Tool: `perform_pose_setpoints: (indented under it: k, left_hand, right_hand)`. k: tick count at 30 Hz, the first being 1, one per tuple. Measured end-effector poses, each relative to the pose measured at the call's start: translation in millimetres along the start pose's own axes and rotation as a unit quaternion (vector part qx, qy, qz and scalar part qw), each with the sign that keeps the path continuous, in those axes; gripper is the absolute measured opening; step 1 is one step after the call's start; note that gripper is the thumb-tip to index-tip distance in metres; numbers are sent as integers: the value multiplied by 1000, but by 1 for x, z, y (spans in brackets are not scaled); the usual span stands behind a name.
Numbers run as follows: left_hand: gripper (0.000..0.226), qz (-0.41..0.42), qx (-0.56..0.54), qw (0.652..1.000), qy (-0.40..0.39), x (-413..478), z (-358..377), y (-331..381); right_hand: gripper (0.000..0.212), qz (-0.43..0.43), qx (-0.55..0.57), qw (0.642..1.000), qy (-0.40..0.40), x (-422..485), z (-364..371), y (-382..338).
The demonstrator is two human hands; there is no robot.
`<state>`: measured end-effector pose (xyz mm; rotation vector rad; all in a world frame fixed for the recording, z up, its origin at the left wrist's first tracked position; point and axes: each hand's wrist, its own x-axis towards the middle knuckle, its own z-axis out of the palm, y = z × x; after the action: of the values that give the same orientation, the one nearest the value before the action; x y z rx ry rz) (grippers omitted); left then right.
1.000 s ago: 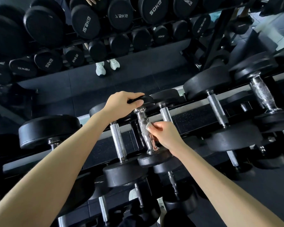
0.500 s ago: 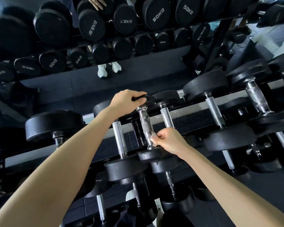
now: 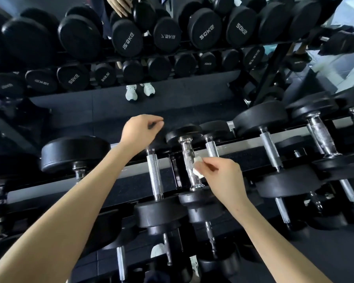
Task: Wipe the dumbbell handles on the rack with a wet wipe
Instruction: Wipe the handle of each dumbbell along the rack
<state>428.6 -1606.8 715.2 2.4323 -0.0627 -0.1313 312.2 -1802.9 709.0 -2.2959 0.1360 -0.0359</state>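
A small dumbbell with a chrome handle (image 3: 189, 166) and black heads lies on the rack (image 3: 243, 148) in the middle of the view. My right hand (image 3: 223, 176) pinches a folded white wet wipe (image 3: 198, 167) just to the right of that handle, at its edge. My left hand (image 3: 140, 130) hovers to the left of the dumbbell's far head (image 3: 183, 132), fingers loosely curled, holding nothing. Another dumbbell with a knurled handle (image 3: 154, 174) lies directly left of it.
More dumbbells with steel handles (image 3: 271, 152) fill the rack to the right and left and the tier below. A mirror behind shows rows of black dumbbells (image 3: 204, 30) and white shoes (image 3: 131, 93). Dark rubber floor lies at the lower right.
My left hand has let go of the dumbbell's far head and lifted up to the left. My right hand with the wipe has come off the handle toward the right.
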Motion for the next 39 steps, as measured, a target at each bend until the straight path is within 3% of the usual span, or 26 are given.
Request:
perform_pose_setpoints:
  k: [2,4,8,11,16,20,22,24,27,32,39]
  left_hand:
    - [21,-25,-19,997,71,-13,-9,-7]
    - [20,-46,-61,993,88,-28,-11,-8]
    - [16,-107,-151,983,-1,-48,13,-15]
    - [16,-201,-297,931,-65,-58,40,-15]
    - [18,-278,-454,842,-90,-56,71,-2]
    - [10,-272,-415,863,-101,-54,80,0]
    - [6,-265,-370,881,-131,-61,86,2]
    - [12,-260,-344,891,-143,-69,94,5]
    - [15,-258,-363,888,-116,-78,100,12]
    - [29,-263,-383,881,-88,-83,106,20]
    - [41,-247,-411,874,-79,-89,108,24]
  right_hand:
    - [22,14,24,999,25,2,1,-2]
    - [16,71,95,992,37,9,4,1]
    - [20,239,242,938,-71,31,19,13]
    - [30,291,284,904,-129,44,33,23]
    - [23,276,294,901,-161,44,35,35]
    - [18,253,293,911,-140,48,24,42]
    - [20,254,338,899,-116,60,17,41]
    - [26,255,355,887,-151,73,15,38]
    - [30,248,366,872,-210,80,18,34]
    - [22,230,408,855,-223,84,16,36]
    - [28,222,399,859,-234,85,22,36]
